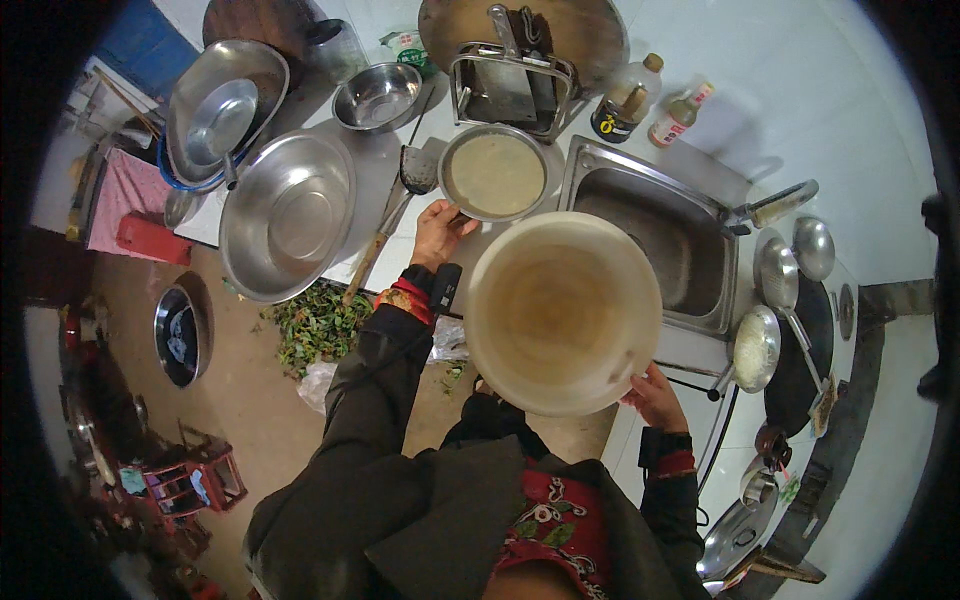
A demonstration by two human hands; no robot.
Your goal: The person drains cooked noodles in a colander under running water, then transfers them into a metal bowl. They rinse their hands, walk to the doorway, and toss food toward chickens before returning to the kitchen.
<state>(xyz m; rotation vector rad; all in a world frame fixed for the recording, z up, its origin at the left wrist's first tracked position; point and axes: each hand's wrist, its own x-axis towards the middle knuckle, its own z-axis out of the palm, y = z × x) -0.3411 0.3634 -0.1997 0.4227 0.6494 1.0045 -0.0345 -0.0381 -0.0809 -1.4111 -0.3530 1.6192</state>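
Note:
My right hand (658,401) grips the lower right rim of a large pale bucket (564,311). It is tilted so its brown-stained inside faces up at me, in front of my body. At the near left rim of a round metal bowl (442,169), my left hand (441,234) has its fingers on the edge. Pale cream-coloured liquid (498,176) fills much of that bowl, which sits on the white counter just beyond the bucket. Left of the bowl lies a wok spatula (386,217) with a wooden handle.
A steel sink (652,225) with a faucet (780,204) is on the right. Two bottles (630,97) and a knife rack (514,90) stand behind. A wide steel basin (289,217) overhangs the counter's left edge. Green leaves (319,322) lie on the floor; ladles (776,270) rest over a wok at far right.

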